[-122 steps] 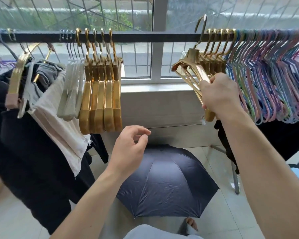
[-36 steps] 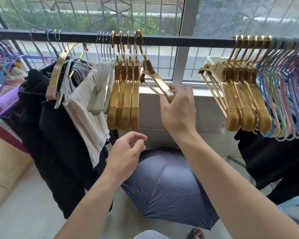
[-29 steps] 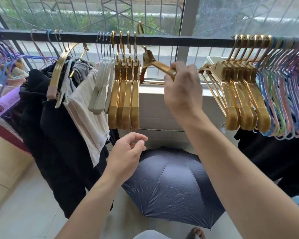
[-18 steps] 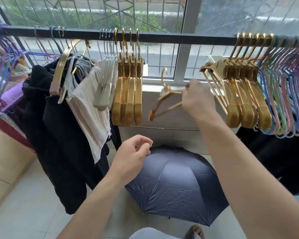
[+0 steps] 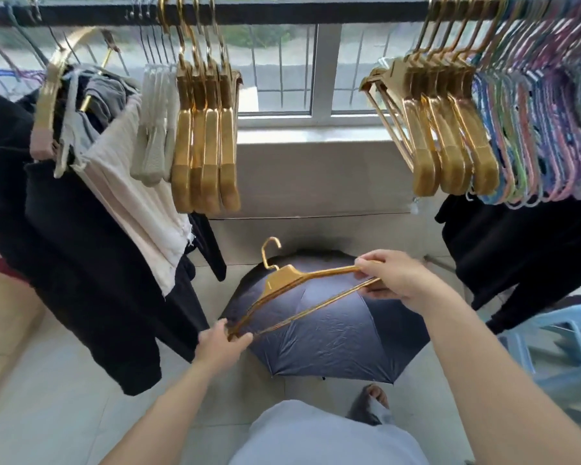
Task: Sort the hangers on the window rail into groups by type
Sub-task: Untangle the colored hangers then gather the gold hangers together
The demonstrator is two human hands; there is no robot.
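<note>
Down from rail height comes the gold hanger [image 5: 284, 283]: half a second ago the right hand [image 5: 396, 280] alone held it up by the sill, and the left hand [image 5: 220, 344] hung free with curled fingers. Now both hands have it, low in front of the body and above the open umbrella [image 5: 332, 333] on the floor.

The right hand pinches the hanger's right shoulder end between thumb and fingers; the left hand pinches the left end the same way. Its long axis runs from lower left to upper right, sloping up toward the right hand. The hook rises from the middle and points up and away, toward the window, its open curl turned right.

On the rail [image 5: 299, 15], sorting looks partly done. One gold set [image 5: 207, 142] hangs left of centre, just beside a few pale hangers [image 5: 155, 129]. A second gold set [image 5: 450, 135] hangs to the right, touching a dense run of coloured hangers [image 5: 550, 129]. The two gold sets are well apart, with bare rail between, so the gold type is not yet one group. At far left, clothes [image 5: 81, 213] hang on mixed hangers that appear unsorted. The held hanger belongs to neither set yet; I judge it still needs rehanging with its matching kind.
</note>
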